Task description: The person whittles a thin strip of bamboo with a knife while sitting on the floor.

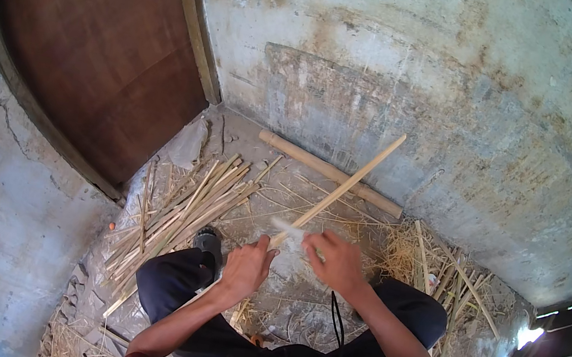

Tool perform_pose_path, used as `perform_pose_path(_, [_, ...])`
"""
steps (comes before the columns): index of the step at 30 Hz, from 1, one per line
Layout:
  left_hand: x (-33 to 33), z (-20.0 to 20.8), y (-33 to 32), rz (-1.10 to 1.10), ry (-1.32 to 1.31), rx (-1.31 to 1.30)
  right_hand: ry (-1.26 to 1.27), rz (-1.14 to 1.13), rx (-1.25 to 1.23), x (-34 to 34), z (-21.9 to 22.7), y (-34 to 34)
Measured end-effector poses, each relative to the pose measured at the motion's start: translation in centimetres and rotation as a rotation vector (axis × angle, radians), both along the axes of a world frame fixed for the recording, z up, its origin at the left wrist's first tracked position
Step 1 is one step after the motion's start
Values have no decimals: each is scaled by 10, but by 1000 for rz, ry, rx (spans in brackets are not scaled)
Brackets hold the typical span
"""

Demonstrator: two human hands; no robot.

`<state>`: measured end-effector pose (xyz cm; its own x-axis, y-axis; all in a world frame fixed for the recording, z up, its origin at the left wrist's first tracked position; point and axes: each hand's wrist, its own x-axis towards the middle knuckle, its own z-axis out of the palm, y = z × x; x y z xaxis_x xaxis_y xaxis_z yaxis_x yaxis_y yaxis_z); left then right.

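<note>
Centre of frame: your left hand (246,272) pinches the lower part of a wooden strip (352,178) between thumb and fingers; the strip slants toward upper right, its tip in front of the wall (421,95). Your right hand (336,264), just right of it, has fingers curled around a pale tool (287,227), too motion-blurred to identify, lying across the strip near your left fingers. Left of centre: loose pile of strips (193,212) on the floor (298,286). Above centre: thick pole (294,153) along the wall base. Right: straw-like shavings (402,252).
</note>
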<state>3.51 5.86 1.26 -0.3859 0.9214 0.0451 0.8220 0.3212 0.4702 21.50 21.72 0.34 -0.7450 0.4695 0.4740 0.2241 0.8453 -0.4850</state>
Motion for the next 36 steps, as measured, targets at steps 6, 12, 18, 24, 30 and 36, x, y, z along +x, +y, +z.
perform_pose_path(6, [4, 5, -1, 4, -44, -19, 118, -176, -105, 3, 2, 33])
perform_pose_path(12, [-11, 1, 1, -38, -205, 146, 93, 38, -188, -3, 10, -1])
perform_pose_path(18, [-2, 13, 4, -1, -111, 60, 142, 108, -227, -7, 9, 2])
perform_pose_path(24, [-1, 5, 1, 13, -79, 45, 132, 83, -212, -9, 1, 13])
perform_pose_path(30, [-7, -3, 1, 5, -98, 72, 121, 45, -181, -16, -1, 16])
perform_pose_path(36, [-7, -1, -1, 8, -94, -7, 121, 75, -198, -16, -4, 17])
